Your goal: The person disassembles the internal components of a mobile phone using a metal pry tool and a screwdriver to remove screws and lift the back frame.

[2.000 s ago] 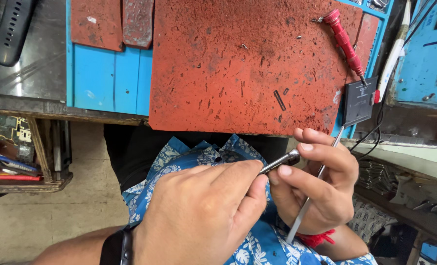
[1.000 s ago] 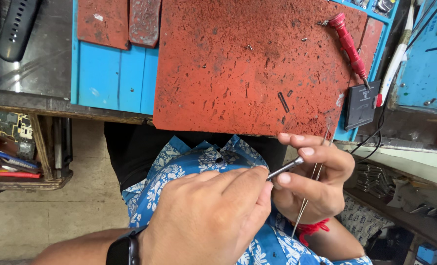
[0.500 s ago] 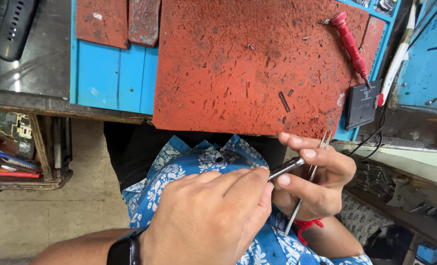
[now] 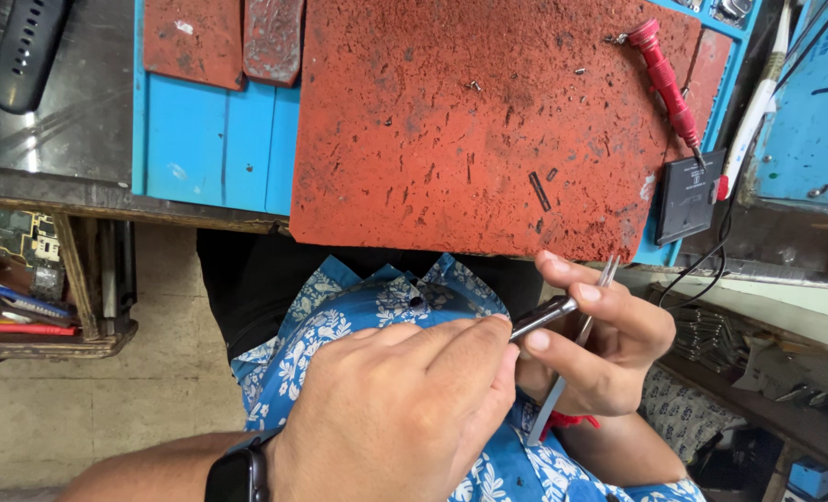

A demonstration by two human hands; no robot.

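Below mat [image 4: 451,121]: both hands [image 4: 405,409] pinch dark rod [image 4: 542,318]; tweezers [image 4: 572,358] right

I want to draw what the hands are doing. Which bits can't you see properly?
Head view only:
- Small dark metal piece: its near end is hidden inside the left hand.
- Tweezers: the middle is covered by the right hand.
- Left palm: faces away.
- Specks on the red mat: too small to identify.
- Shelf clutter: cut off by the frame's left edge.

Left hand [image 4: 405,409] and right hand [image 4: 600,344] pinch a small dark tool [image 4: 544,318]; right also holds tweezers [image 4: 577,358]. Red mat [image 4: 451,112] at 12 o'clock.
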